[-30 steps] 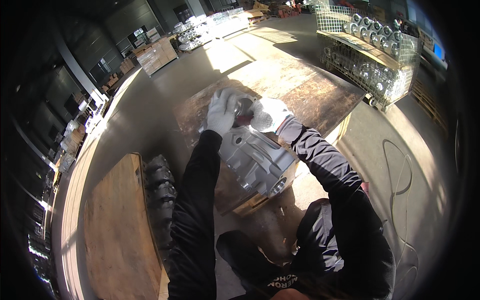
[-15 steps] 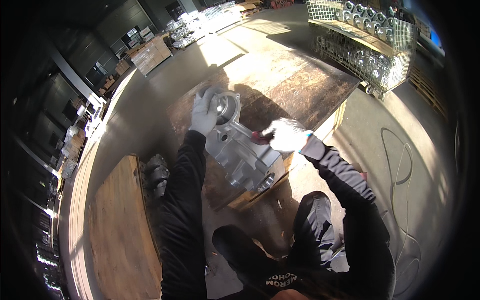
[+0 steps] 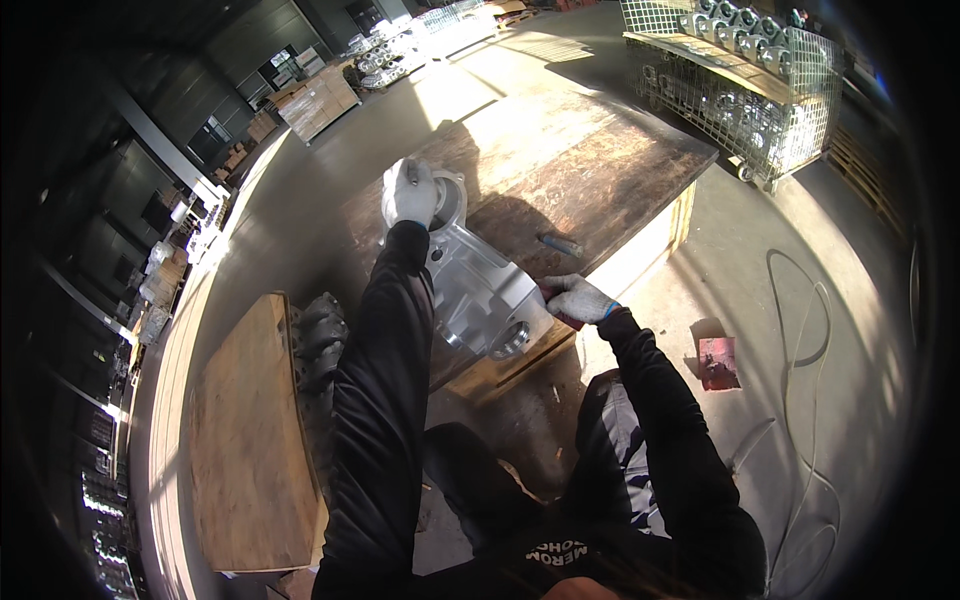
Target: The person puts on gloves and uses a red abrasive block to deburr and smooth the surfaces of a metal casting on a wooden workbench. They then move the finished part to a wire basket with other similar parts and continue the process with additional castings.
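Note:
A silver metal casting with a round ring at its far end lies on a worn wooden tabletop. My gloved left hand is closed over the left rim of that ring. Against the casting's near right side is my gloved right hand, closed on a dark red piece. The fingers mostly cover this piece, so its kind cannot be made out. A short blue-grey cylindrical tool lies on the tabletop beyond my right hand.
A wooden board stands at the left beside several grey castings. A wire cage cart with metal parts is at the far right. On the floor at the right are a red square piece and a looping cable.
My right hand has moved nearer along the casting's right side with the red piece. The blue-grey tool and the red square on the floor now show more fully. My left hand stays at the ring.

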The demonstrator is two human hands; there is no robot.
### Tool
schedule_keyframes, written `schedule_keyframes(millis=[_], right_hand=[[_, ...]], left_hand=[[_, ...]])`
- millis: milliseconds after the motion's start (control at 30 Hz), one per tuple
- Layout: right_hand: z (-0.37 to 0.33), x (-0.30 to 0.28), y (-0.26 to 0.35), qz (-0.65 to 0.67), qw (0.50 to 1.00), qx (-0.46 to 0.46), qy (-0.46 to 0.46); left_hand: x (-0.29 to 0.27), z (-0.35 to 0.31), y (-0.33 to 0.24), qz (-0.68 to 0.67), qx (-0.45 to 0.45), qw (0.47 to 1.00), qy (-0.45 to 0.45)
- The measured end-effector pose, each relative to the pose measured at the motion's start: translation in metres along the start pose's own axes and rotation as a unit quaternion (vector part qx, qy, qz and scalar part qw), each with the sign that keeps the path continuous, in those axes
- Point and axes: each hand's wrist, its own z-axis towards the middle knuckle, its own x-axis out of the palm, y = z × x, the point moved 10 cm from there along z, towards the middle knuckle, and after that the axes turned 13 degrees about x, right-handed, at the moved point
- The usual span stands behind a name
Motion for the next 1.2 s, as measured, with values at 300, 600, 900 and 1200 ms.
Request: schedule_keyframes(millis=[300, 600, 900, 1200], right_hand=[[-0.12, 0.129, 0.03, -0.32, 0.889, -0.169, -0.281], [-0.053, 0.227, 0.082, -0.435, 0.806, -0.301, -0.266], [-0.022, 0.197, 0.044, -0.508, 0.761, -0.298, -0.272], [0.01, 0.252, 0.03, 0.221, 0.972, -0.025, 0.076]], left_hand=[[-0.006, -0.032, -0.019, -0.266, 0.051, 0.962, 0.027], [-0.038, -0.059, -0.03, -0.383, 0.106, 0.91, 0.114], [-0.074, -0.178, 0.058, -0.008, 0.07, 0.99, 0.125], [-0.081, -0.176, 0.065, -0.075, 0.073, 0.994, 0.036]])
